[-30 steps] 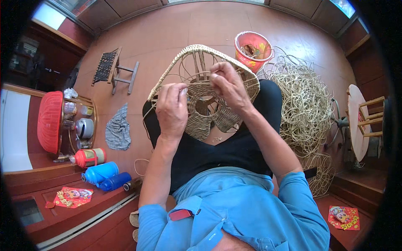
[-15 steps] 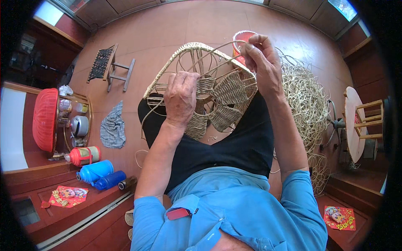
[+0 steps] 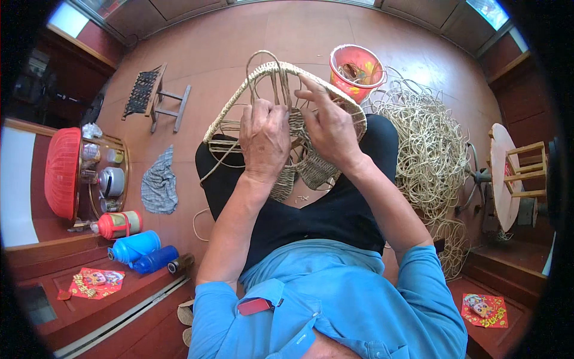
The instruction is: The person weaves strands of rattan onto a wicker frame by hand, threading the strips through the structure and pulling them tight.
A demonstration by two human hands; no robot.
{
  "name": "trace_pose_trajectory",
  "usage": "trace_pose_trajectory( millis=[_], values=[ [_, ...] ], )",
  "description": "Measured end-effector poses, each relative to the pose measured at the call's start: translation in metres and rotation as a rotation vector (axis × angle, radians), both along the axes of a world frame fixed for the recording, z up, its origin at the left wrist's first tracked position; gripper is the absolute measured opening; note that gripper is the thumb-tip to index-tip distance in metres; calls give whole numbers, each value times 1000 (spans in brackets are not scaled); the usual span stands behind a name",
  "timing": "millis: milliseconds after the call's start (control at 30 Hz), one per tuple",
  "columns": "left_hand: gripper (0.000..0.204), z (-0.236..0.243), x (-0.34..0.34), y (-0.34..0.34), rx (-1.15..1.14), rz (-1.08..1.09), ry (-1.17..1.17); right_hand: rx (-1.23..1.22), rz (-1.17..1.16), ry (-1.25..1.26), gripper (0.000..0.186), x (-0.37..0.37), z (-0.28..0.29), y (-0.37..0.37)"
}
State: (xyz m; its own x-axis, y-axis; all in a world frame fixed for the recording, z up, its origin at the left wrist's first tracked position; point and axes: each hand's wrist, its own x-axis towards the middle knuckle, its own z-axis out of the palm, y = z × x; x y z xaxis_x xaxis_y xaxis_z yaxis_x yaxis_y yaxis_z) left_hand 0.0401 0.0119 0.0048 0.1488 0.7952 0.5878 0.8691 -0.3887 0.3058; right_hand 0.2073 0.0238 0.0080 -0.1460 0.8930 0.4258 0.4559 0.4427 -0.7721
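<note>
A partly woven seat panel (image 3: pixel 317 167) of tan cord, with petal-shaped woven sections and a cord-wrapped rim, rests across my lap. My left hand (image 3: pixel 263 140) is closed over the cords at its middle, fingers curled down and fingertips hidden. A loop of cord (image 3: pixel 263 54) stands up over the far rim, above that hand. Just to its right, my right hand (image 3: pixel 332 128) lies over the woven sections, index finger stretched toward the far rim and thumb apart from it. No strand shows plainly between those fingers. Upright cords (image 3: pixel 280 87) run from the rim toward my hands.
A large heap of loose cord (image 3: pixel 424 149) lies on the floor at right, beside a red bucket (image 3: pixel 357 81) with cord scraps inside. A low stool (image 3: pixel 156 99), a crumpled cloth (image 3: pixel 159 182) and several flasks (image 3: pixel 136 244) are at left. A round wooden-topped stool (image 3: pixel 503 176) stands far right.
My right hand has come down and left from beside the bucket to the panel, no longer holding the strand up. A cord loop now stands above the far rim. The bucket is uncovered.
</note>
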Motion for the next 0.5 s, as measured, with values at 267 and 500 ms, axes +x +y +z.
trace_pose_trajectory(
  millis=[267, 500],
  values=[
    [10, 5, -5, 0, -74, -33, -57, -61, 8, -37, 81, -20, -8, 17],
    [13, 2, 0, -2, 3, -72, -113, -313, 91, 592, 70, -7, 4, 4]
  ],
)
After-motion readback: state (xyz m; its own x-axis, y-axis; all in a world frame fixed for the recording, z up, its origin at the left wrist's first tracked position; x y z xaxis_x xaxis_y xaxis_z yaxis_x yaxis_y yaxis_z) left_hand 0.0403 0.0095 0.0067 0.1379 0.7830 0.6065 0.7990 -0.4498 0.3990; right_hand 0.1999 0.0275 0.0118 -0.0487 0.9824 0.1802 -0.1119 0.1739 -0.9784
